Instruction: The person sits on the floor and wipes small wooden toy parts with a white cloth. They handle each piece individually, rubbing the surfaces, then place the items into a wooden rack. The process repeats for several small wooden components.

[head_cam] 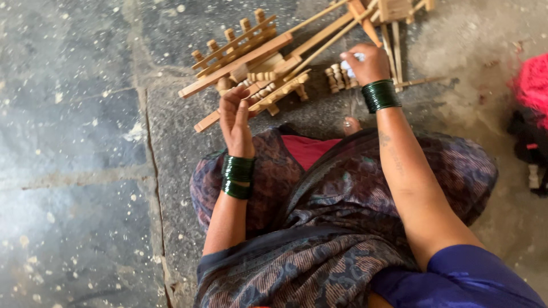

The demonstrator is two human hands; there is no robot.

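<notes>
A floor-level woodcraft workshop — pale wooden frames with rows of turned pegs (242,54) and loose thin wooden sticks (337,31) lie on a grey stone-slab floor (74,142) flecked with pale wood chips (137,132), with the person seated cross-legged on the floor beside them.

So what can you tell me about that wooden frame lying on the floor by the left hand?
The wooden frame looks like pale, unpainted wood: long flat slats joined by rows of short turned pegs, some with rounded knobs on top. It lies tilted on the grey stone floor, ahead of the person's knees. Thin sticks run from it toward the upper right. The left hand, fingers loosely curled, rests against its near slat.
</notes>
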